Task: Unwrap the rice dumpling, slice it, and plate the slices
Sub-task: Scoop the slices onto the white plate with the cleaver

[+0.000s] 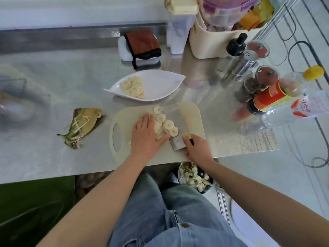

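Observation:
On the pale cutting board (190,113) lie several round white dumpling slices (168,125). My left hand (145,134) lies flat over the slices with straight fingers, pressing them toward the cleaver (176,132). The cleaver blade lies flat on the board beside the slices, and my right hand (196,147) grips its handle. Behind the board a white leaf-shaped plate (160,84) holds several slices (133,87) on its left side. The empty leaf wrapper (83,123) with its string lies on the steel counter left of the board.
Bottles, spice jars and a shaker (263,90) crowd the counter's right side. A cream basket (213,38) and a brown cloth on a white box (142,45) stand at the back. A bowl of scraps (194,175) sits below the counter edge by my knees.

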